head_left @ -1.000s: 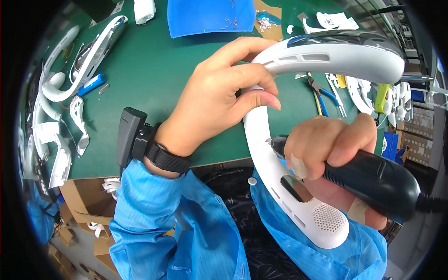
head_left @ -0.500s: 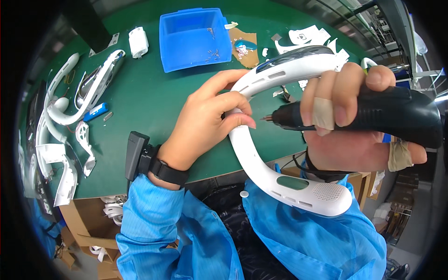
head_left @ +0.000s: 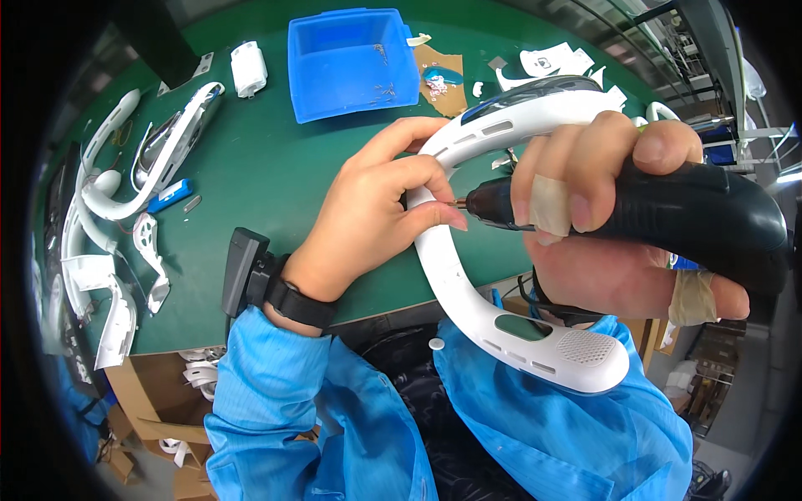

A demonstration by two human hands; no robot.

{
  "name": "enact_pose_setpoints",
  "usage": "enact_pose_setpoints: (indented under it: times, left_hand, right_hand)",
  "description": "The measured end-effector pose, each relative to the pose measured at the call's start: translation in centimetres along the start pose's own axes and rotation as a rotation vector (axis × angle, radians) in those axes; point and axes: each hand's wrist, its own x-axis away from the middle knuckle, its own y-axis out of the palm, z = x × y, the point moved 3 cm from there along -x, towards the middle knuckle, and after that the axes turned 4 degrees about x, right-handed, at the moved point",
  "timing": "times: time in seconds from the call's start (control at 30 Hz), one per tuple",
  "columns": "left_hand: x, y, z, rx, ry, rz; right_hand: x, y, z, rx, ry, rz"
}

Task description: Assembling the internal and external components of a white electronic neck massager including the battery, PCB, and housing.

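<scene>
A white U-shaped neck fan (head_left: 449,280), with slots and a perforated grille at its near end, is gripped by my left hand (head_left: 368,204) at its bend. My right hand (head_left: 606,200), with tape on two of its digits, is wrapped round a black electric screwdriver (head_left: 693,213). The screwdriver lies nearly level, and its bit points left, reaching the fan's inner edge beside my left thumb and fingertips. Whether a screw sits at the bit's tip is hidden by those fingers.
A blue bin (head_left: 355,71) holding small screws stands at the back of the green table (head_left: 251,184). Beside it lies a piece of brown cardboard (head_left: 440,79) with small parts. White fan shells (head_left: 109,292) and a blue battery (head_left: 170,195) are at the left. Cardboard boxes (head_left: 150,401) stand below the edge.
My right hand has moved the screwdriver left and slightly up, so its bit now meets the fan by my left fingertips. My left hand keeps its hold.
</scene>
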Motion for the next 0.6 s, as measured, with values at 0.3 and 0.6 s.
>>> enact_pose_setpoints:
  times: [0.3,0.6]
  left_hand:
    - [-0.1,-0.2,0.1,0.027,-0.006,-0.065]
    - [-0.2,-0.2,-0.7,-0.079,0.151,0.040]
  right_hand:
    - [0.4,-0.2,0.0,0.045,0.004,-0.010]
    - [2.5,-0.8,-0.4,0.030,0.037,-0.246]
